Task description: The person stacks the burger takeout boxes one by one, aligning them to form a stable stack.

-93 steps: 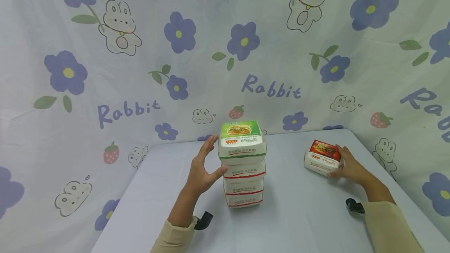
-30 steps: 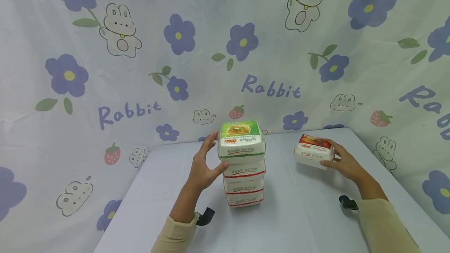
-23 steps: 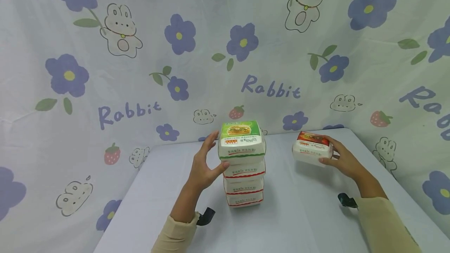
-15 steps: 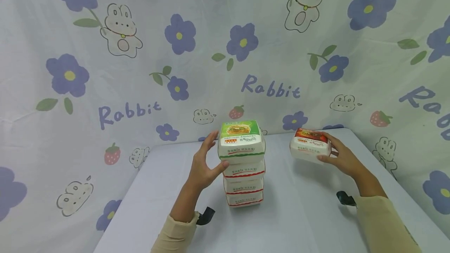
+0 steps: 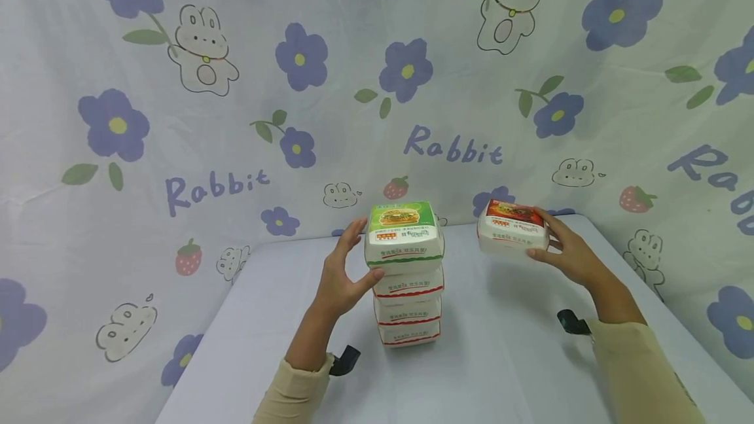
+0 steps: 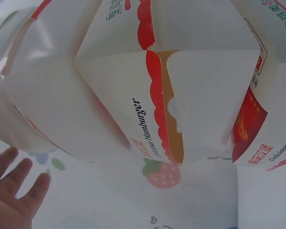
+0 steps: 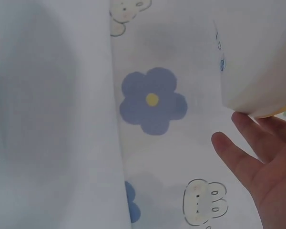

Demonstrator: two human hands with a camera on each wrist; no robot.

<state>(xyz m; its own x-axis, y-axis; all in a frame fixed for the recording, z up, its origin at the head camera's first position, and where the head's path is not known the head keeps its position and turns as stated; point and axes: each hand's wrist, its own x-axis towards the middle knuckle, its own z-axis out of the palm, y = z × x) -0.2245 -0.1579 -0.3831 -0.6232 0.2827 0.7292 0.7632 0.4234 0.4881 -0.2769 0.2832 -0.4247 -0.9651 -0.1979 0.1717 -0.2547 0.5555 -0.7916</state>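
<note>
At lower centre the stack of boxes (image 5: 409, 285) blocks me, my left hand (image 5: 338, 285) just beside it. Between that stack and the box (image 5: 511, 235) in my right hand (image 5: 576, 258), a gap runs back to the curtain (image 5: 459, 106).

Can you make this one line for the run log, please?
right hand: holds red-topped box above table | left hand: beside four-box stack | on top: green-topped box
</note>
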